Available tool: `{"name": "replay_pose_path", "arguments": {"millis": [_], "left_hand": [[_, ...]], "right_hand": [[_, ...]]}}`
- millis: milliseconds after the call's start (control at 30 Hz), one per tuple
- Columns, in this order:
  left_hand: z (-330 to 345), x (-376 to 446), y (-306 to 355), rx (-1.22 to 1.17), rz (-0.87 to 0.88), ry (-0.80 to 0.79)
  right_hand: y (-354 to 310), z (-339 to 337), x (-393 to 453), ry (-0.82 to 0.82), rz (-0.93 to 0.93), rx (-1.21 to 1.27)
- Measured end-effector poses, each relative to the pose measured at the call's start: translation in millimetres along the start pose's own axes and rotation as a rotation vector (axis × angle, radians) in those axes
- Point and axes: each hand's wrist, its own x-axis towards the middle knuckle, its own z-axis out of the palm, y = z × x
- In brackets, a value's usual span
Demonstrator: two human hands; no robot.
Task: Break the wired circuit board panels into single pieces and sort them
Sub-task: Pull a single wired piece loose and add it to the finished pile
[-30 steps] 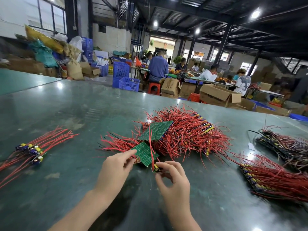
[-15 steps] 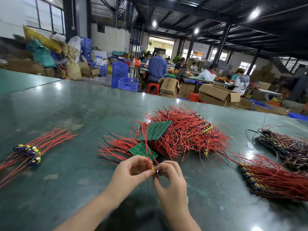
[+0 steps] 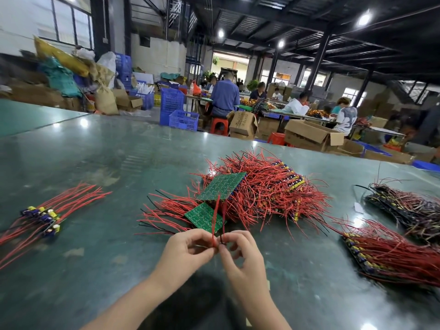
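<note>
My left hand (image 3: 188,252) and my right hand (image 3: 239,254) meet at their fingertips near the table's front, both pinching one small wired board piece; its red wire (image 3: 215,220) and a black wire rise from between them. The piece itself is mostly hidden by my fingers. Just beyond lies a green panel (image 3: 204,217) face down among red wires. A second green panel (image 3: 222,186) rests on the big heap of wired panels (image 3: 269,186). A small row of single pieces (image 3: 42,216) with red leads lies at the left.
Two more stacks of wired boards lie at the right: a red-wired one (image 3: 390,256) and a darker one (image 3: 409,208). The table top (image 3: 114,270) is green and glossy. Beyond its far edge stand cardboard boxes (image 3: 309,136), blue crates (image 3: 183,119) and seated people.
My left hand left the nearer green panel and came over to my right hand. Both hands now pinch the small piece together, a little nearer to me, its wires standing up.
</note>
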Motion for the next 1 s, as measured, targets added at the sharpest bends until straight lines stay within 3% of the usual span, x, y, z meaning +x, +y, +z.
{"name": "replay_pose_path", "arguments": {"millis": [367, 567, 700, 767, 900, 1000], "left_hand": [[2.8, -1.9, -1.4, -0.053, -0.075, 0.064], [5.9, -3.5, -0.4, -0.058, -0.085, -0.063], [5.8, 1.5, -4.4, -0.325, -0.259, -0.016], [4.2, 3.4, -7.0, -0.416, -0.38, -0.076], [-1.6, 3.9, -7.4, -0.562, -0.497, -0.181], [-0.2, 2.6, -8.5, -0.501, -0.521, -0.202]], "right_hand": [[6.4, -1.2, 2.2, 0.129, 0.086, 0.073], [8.0, -4.2, 3.7, 0.131, 0.06, 0.025], [3.3, -1.8, 2.4, 0.105, -0.141, -0.05], [1.0, -0.3, 0.2, 0.103, -0.194, -0.065], [1.6, -3.5, 2.0, 0.122, -0.091, -0.013], [2.3, -3.3, 1.3, 0.089, -0.082, -0.069]]}}
